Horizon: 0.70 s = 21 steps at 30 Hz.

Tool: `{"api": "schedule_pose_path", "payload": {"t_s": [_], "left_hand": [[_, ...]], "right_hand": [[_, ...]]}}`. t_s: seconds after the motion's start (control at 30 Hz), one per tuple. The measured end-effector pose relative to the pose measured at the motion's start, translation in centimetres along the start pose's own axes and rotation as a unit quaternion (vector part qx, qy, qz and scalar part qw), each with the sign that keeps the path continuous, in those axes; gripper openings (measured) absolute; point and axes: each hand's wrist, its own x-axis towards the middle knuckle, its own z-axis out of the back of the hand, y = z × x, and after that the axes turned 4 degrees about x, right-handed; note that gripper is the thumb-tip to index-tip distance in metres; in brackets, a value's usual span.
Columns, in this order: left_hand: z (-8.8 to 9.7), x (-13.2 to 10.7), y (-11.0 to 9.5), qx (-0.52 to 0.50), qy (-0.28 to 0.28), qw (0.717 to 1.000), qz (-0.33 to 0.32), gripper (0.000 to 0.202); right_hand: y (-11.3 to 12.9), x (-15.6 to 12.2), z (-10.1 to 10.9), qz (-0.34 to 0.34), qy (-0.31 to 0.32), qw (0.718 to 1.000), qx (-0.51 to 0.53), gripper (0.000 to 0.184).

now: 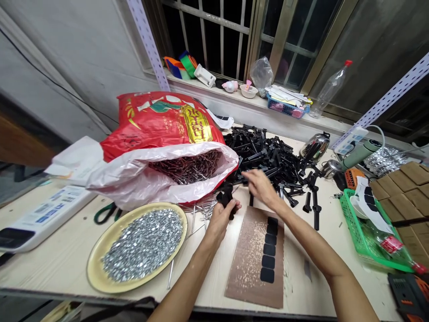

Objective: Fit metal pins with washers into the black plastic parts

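Black plastic parts [264, 150] heap toward the table's [321, 264] back edge, just beyond the right hand's [262, 187] fingertips; their long axes point every way. That hand is the nearer one, at the heap's front margin, fingers loosely curled; whether they pinch anything, I cannot tell. Nearer the table's front edge, the left hand [221, 215] grips a black plastic piece [225, 193], which sticks out past its thumb toward the red sack [161, 116], its axis unclear.
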Motion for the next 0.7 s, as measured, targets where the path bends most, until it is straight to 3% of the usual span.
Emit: {"api": "schedule_pose_path", "payload": {"t_s": [0.1, 0.2, 0.27, 0.4, 0.5, 0.57, 0.7], "left_hand": [[0.0, -0.3, -0.3, -0.020, 0.033, 0.999, 0.023, 0.056], [-0.1, -0.5, -0.7, -0.038, 0.047, 0.997, 0.051, 0.043], [-0.3, -0.5, -0.9, -0.067, 0.047, 0.993, 0.079, 0.035], [-0.7, -0.8, -0.9, -0.133, 0.040, 0.982, 0.125, 0.033], [-0.9, -1.1, -0.9, -0.158, 0.031, 0.976, 0.150, 0.034], [-0.7, -1.2, -1.0, -0.160, 0.042, 0.971, 0.170, 0.030], [-0.4, -1.2, -1.4, -0.156, 0.069, 0.966, 0.195, 0.031]], "right_hand": [[-2.4, 2.4, 1.7, -0.089, 0.042, 0.979, -0.176, 0.029], [-3.0, 3.3, 2.1, -0.096, 0.069, 0.969, -0.217, 0.027], [-1.8, 2.4, 1.8, -0.114, 0.048, 0.967, -0.222, 0.027], [2.4, -1.8, 0.5, -0.131, 0.009, 0.984, -0.121, 0.026], [3.6, -4.0, 0.3, -0.059, 0.066, 0.996, 0.017, 0.022], [2.6, -4.0, 1.2, -0.063, 0.078, 0.995, 0.020, 0.023], [-1.7, -2.4, 3.3, -0.203, 0.064, 0.962, -0.168, 0.028]]}}
